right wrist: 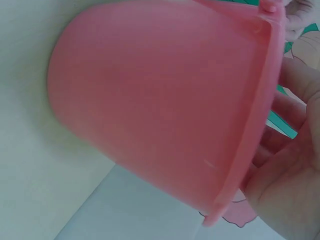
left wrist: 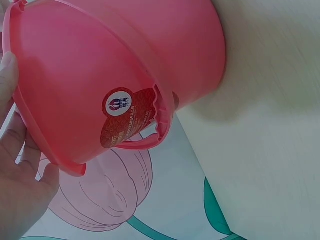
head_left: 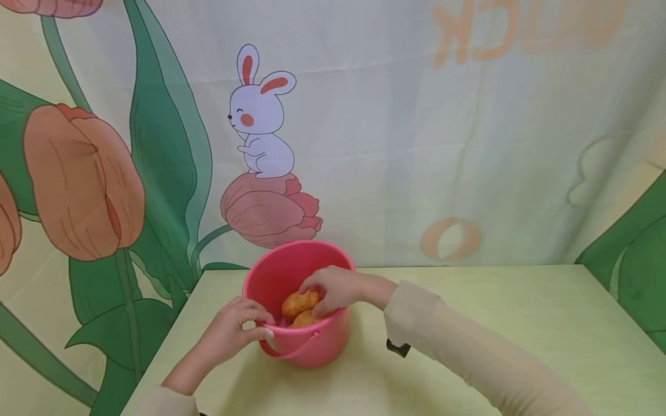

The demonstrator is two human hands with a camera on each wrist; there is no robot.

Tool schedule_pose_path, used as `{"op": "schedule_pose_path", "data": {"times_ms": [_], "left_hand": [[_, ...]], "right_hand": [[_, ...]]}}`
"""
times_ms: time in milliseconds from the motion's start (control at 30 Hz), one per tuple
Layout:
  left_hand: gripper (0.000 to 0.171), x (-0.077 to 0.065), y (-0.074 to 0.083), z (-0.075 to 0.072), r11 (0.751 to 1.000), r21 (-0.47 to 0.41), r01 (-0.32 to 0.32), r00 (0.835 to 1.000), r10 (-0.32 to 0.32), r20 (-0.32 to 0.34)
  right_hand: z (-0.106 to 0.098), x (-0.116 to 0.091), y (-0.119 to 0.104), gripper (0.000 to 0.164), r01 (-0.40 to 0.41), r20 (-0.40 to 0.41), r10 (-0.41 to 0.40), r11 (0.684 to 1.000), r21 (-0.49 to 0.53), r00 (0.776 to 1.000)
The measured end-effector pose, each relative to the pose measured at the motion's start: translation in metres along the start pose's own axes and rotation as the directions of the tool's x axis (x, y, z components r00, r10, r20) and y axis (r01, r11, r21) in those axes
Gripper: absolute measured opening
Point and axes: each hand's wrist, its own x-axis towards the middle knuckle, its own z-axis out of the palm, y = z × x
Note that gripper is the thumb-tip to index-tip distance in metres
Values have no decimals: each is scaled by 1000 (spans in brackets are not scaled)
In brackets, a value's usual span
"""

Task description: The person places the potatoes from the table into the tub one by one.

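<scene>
A pink bucket (head_left: 322,346) stands upright on the table, its handle hanging down on the near side. My left hand (head_left: 231,326) grips the near-left rim, thumb outside and fingers over the inside. In the left wrist view, that hand (left wrist: 22,185) is at the rim beside a red label (left wrist: 131,115). Two yellow-brown potatoes (head_left: 300,303) lie inside the bucket, one partly over the other. My right hand (head_left: 335,289) reaches in over the right rim, its fingers and thumb curled round the upper potato. From the right wrist, the bucket wall hides the fingertips.
The pale table (head_left: 468,346) extends to the right of the bucket. Behind it hangs a curtain (head_left: 395,144) printed with tulips and a white rabbit. A dark wrist strap (head_left: 398,348) shows under the right sleeve.
</scene>
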Motion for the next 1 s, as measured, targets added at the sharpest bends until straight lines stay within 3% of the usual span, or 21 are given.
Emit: {"op": "schedule_pose_path", "data": {"times_ms": [300, 533, 700, 833, 1000], "left_hand": [[14, 2, 0, -2, 999, 11, -31, 999, 31, 13], [18, 2, -1, -1, 999, 16, -32, 999, 32, 10], [29, 0, -2, -3, 999, -48, 6, 1000, -6, 0], [31, 0, -4, -4, 998, -59, 19, 999, -22, -41], [26, 1, -8, -5, 1000, -20, 4, 988, -7, -153]], "right_hand": [[-9, -10, -3, 45, 32, -32, -31, 999, 19, 999], [-16, -24, 2, 36, 96, -165, -88, 994, 42, 982], [-21, -33, 9, 34, 61, -242, -52, 998, 30, 969], [-25, -40, 11, 32, 35, -277, -30, 999, 12, 960], [-28, -48, 18, 29, 43, -323, -54, 998, -39, 945]]}}
